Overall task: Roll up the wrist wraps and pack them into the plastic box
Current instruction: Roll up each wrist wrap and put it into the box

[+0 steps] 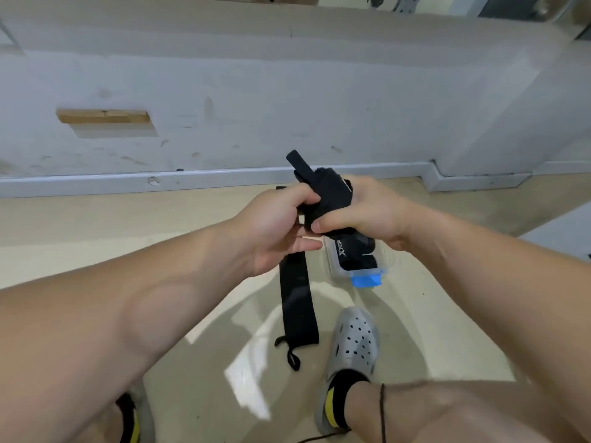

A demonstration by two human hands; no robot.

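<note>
Nearest the lens, at 6 o'clock, a grey perforated clog (pixel 355 343) over a black-and-yellow sock (pixel 339 398), planted on a glossy beige floor (pixel 96 235) streaked with white glare. Just beyond, at the clog's 11 o'clock, a flat wrist wrap (pixel 297 302) laid lengthwise on that floor, thumb loop trailing from the near end, far part passing behind the left hand. At the clog's 12 o'clock, a clear plastic box (pixel 383 260) resting on the floor, blue latch (pixel 366 279) facing the camera, a packed wrap (pixel 355 251) with white lettering lying inside.

Above the box at frame centre, two bare forearms converging. Left hand (pixel 275 225) with thumb and upper fingers clamped on a rolled wrist wrap (pixel 329 193), lower fingers straighter beneath it. Right hand (pixel 367 212) closed round the same roll from 3 o'clock, fingers curled tight, thumb pressed on its near face. Loose tail of the roll poking out towards 11 o'clock.

Behind the hands, a grey skirting board (pixel 224 177) running from 9 to 3 o'clock, stepping outward near 2 o'clock. Farthest back, a scuffed pale wall (pixel 287 91), with a small wooden block (pixel 102 116) fixed at 10 o'clock.
</note>
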